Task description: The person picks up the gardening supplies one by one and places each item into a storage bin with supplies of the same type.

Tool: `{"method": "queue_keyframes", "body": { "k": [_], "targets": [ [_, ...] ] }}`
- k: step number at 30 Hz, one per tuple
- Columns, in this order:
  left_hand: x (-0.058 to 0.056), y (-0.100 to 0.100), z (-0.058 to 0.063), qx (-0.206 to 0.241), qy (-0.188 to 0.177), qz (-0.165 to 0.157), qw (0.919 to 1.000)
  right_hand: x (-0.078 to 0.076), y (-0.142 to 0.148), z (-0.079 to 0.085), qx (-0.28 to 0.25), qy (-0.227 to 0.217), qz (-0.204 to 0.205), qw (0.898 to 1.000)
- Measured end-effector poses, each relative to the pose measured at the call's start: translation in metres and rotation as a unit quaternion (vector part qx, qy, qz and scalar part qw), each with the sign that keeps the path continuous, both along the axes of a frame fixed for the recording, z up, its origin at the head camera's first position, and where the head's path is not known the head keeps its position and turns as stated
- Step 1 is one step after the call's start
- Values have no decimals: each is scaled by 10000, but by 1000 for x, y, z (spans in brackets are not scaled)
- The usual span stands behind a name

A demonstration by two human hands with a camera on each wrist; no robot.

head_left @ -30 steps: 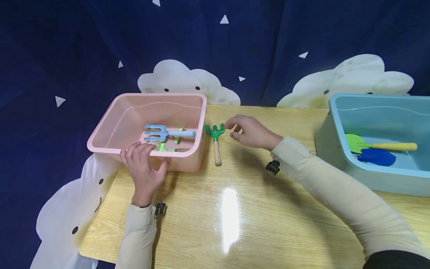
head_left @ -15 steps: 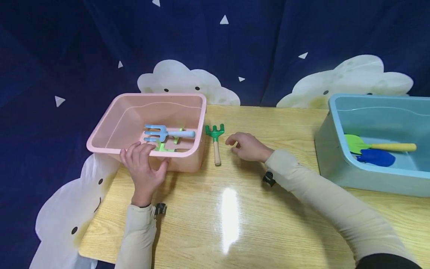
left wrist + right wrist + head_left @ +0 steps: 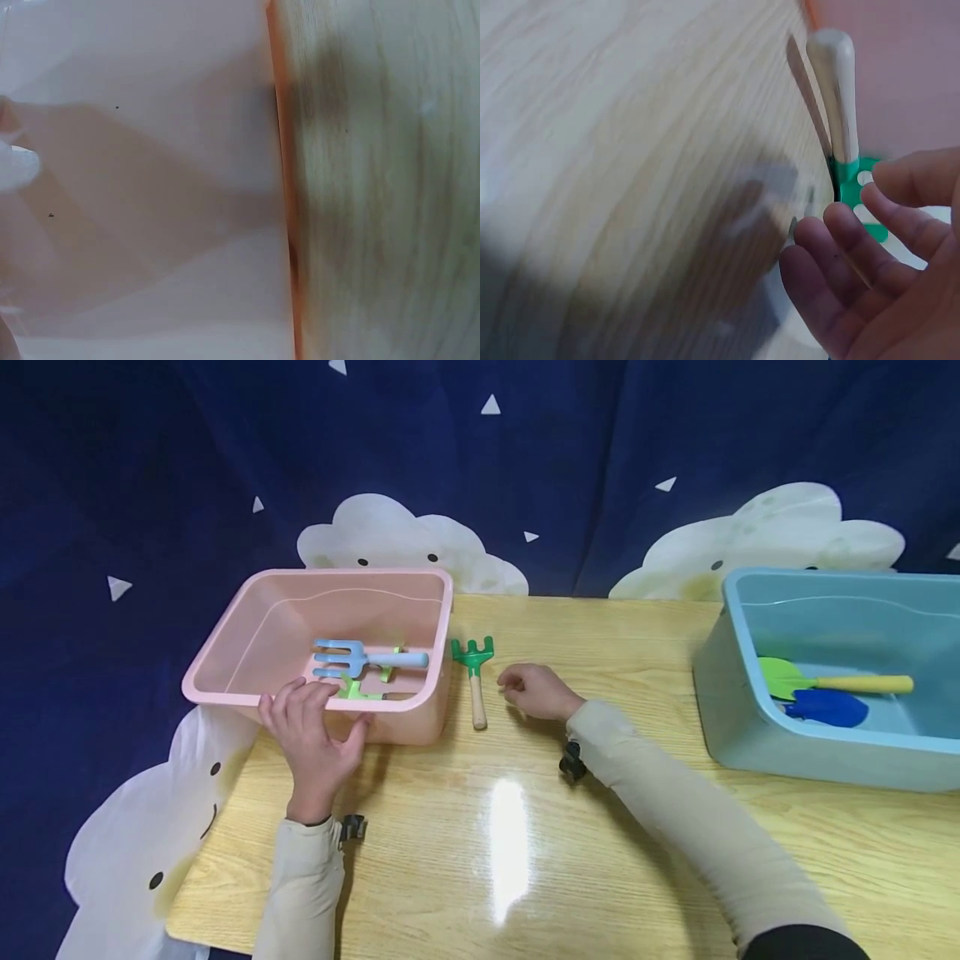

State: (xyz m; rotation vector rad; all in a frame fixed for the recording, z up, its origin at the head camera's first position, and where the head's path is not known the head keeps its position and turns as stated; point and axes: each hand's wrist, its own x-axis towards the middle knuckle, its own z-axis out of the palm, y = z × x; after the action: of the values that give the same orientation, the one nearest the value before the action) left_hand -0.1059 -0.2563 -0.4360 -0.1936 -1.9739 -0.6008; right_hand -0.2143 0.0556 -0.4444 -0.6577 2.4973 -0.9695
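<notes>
My left hand [image 3: 311, 743] grips the near rim of a pink bin [image 3: 401, 724], fingers over the edge and thumb outside. Its fingertips inside are hidden in the head view; the left wrist view shows mostly the bin wall [image 3: 150, 172]. Inside lie a light blue hand fork [image 3: 352, 657] and light green tools [image 3: 356, 690], partly hidden by the rim. Just right of the bin, a green hand rake [image 3: 476, 681] with a wooden handle lies on the table. My right hand [image 3: 542, 692] is beside that handle, apart from it, fingers loosely bent and holding nothing.
At the right stands a blue bin [image 3: 716, 718] holding a lime green shovel with a yellow handle [image 3: 862, 683] and a dark blue shovel head [image 3: 828, 708]. Both bins stand on a wooden table [image 3: 420, 860], with a dark blue cloud-patterned cloth [image 3: 570, 460] behind.
My right hand has drawn back from the rake's tines toward the near side and now hovers beside its handle. The left hand keeps its grip; the head view has turned slightly right.
</notes>
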Motion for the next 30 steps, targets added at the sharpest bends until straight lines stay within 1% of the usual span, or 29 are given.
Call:
{"method": "queue_keyframes", "body": {
  "k": [2,5,11,12,15,18,21,23,30],
  "targets": [
    [0,0,0,-10,3,10,10000,1,-5,-2,-17,-78,-22,10000],
    [0,0,-1,-6,-24,-8,10000,3,-11,-4,-22,-49,-36,10000],
    [0,-1,1,13,-3,-6,10000,4,-21,-8,-40,294,-78,9995],
    [0,-1,1,19,-7,-3,10000,4,-23,-8,-13,330,-137,9994],
    [1,-2,1,0,-6,-8,10000,6,-30,-7,125,121,-393,9991],
    [1,-2,0,-11,4,-11,10000,7,-40,-6,386,-49,-694,9968],
    [1,-3,1,-18,3,-23,10000,9,-49,-4,617,-26,-914,9939],
    [1,-3,1,-18,-14,-29,10000,10,-55,-4,704,31,-1003,9925],
    [1,-2,0,-46,51,-7,10000,12,-62,-5,837,-101,-1181,9894]
  ]
}}
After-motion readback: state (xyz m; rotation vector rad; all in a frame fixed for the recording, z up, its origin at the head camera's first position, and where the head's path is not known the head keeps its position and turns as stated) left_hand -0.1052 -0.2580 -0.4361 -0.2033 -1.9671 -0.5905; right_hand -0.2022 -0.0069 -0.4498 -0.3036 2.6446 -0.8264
